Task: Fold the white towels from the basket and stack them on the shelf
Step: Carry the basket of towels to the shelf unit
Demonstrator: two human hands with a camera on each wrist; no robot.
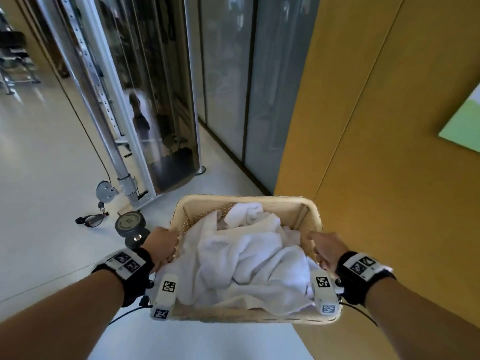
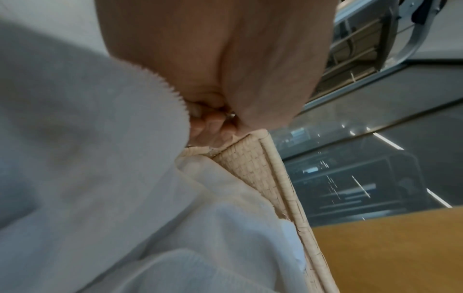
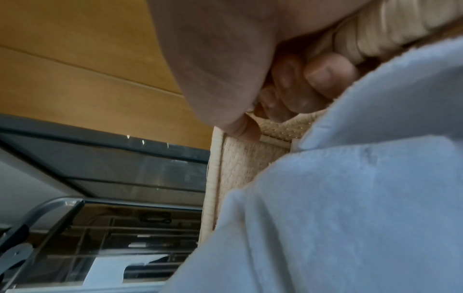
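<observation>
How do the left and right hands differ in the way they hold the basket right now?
The left hand grips the basket's left rim; the right hand grips its right rim. In the head view, the left hand's back faces the camera, knuckles over the rim, while the right hand's thumb lies along the top of the rim. Both curl their fingers inside the rim against the white towels.
</observation>
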